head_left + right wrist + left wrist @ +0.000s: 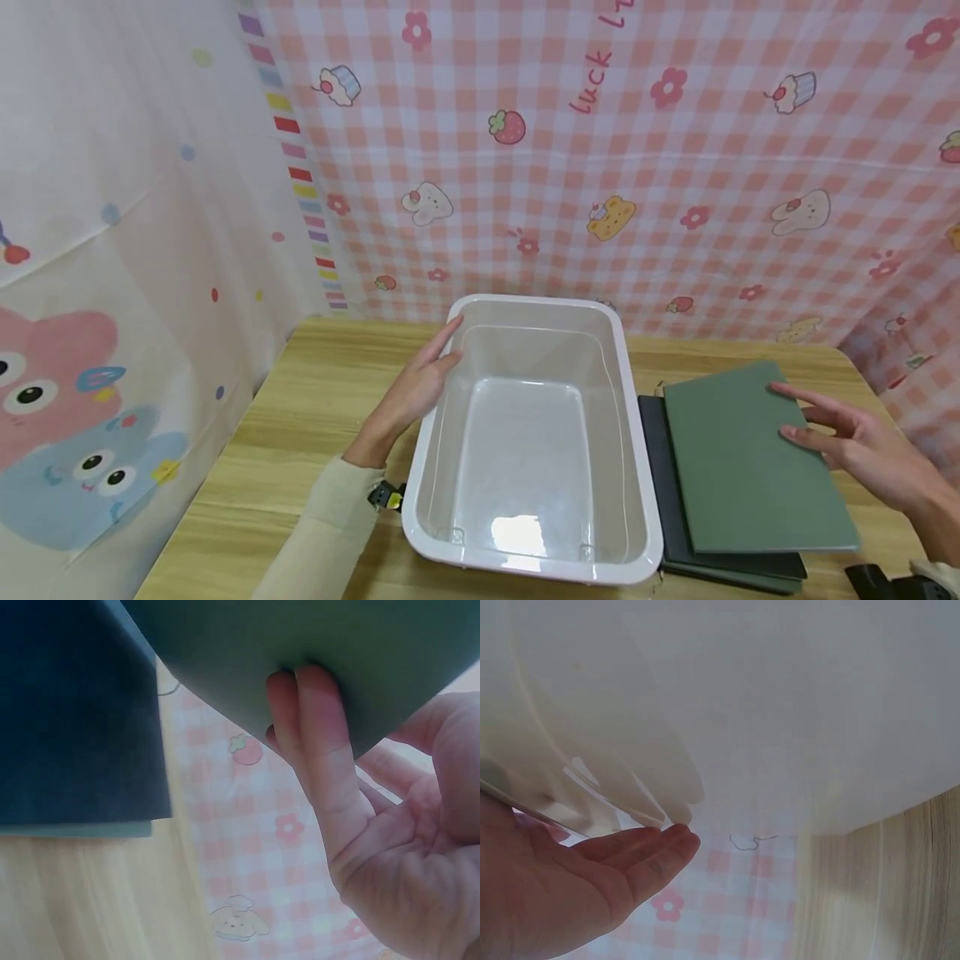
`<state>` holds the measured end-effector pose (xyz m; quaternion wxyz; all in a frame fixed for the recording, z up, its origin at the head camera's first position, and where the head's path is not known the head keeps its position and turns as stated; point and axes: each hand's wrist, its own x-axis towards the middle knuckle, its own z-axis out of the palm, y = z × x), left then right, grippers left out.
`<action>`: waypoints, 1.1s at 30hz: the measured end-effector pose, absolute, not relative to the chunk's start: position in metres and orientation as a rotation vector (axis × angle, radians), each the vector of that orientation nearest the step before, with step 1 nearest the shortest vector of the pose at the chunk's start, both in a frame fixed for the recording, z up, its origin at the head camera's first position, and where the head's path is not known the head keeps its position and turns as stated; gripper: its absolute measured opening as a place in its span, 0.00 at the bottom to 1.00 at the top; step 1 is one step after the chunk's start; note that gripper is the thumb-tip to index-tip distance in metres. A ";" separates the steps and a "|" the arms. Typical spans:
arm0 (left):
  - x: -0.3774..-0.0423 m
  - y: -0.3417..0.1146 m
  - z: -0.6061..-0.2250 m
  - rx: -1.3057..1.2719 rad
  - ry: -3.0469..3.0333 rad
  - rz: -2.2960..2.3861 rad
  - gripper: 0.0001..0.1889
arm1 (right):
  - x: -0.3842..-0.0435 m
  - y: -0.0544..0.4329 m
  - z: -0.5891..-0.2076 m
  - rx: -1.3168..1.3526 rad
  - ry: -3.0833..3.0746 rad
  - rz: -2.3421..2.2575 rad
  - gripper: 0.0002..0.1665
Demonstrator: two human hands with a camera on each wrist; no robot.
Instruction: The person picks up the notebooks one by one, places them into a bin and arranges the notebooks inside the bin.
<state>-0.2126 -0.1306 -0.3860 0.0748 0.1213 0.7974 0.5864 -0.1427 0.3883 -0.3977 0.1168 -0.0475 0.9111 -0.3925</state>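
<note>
The cream fabric sleeve [322, 517] ran to the left hand [416, 387], which held the left rim of a glossy white rectangular plastic tub [420, 517] on the pale wood-grain table [300, 417]. The right hand [873, 450] pinched a flat green rectangular cover [757, 475] by its right edge, 2 fingers underneath. That cover overlapped a flat black rectangular cover [669, 500] just right of the tub.

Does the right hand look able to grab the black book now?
Probably not right away: the right hand holds the green book, which overhangs much of the black book. With the green one aside, the way would likely be free.
</note>
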 end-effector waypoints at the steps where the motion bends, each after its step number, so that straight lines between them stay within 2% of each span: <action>1: -0.213 -0.131 -0.386 0.367 2.398 1.757 0.29 | -0.143 0.388 -0.396 -0.148 2.677 -1.159 0.40; 13: -0.215 -0.130 -0.385 0.370 2.428 1.736 0.29 | -0.141 0.384 -0.368 -0.266 2.838 -1.291 0.38; 27: -0.215 -0.130 -0.386 0.381 2.445 1.734 0.29 | -0.155 0.371 -0.328 -0.200 2.769 -1.609 0.34; 33: -0.215 -0.130 -0.386 0.375 2.449 1.729 0.29 | -0.159 0.367 -0.321 -0.115 2.829 -1.518 0.33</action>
